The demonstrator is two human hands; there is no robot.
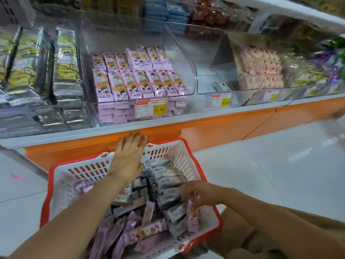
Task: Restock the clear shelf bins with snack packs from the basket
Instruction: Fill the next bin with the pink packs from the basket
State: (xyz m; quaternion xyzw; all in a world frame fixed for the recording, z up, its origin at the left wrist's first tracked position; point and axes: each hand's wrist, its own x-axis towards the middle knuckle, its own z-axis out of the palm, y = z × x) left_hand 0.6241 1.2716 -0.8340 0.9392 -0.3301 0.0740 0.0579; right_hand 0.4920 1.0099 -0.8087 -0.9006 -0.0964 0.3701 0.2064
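A white basket (61, 176) with a red rim sits on the floor against the orange shelf base, full of purple and grey snack packs. My left hand (128, 157) reaches over its far rim, fingers straight, pointing toward the shelf. My right hand (194, 193) is down in the basket's right side, fingers curled round a purple snack pack (191, 215). Above, a clear bin (188, 60) holds rows of purple packs (138, 83). The clear bin (205, 85) to its right holds a single small pack (221, 86).
Silver and yellow packs (61, 62) fill the bin at left. Pink packs (261, 68) fill a bin at right. Yellow price tags (158, 109) hang on the bin fronts. White floor tiles (280, 156) lie to the right. My knee (261, 230) is beside the basket.
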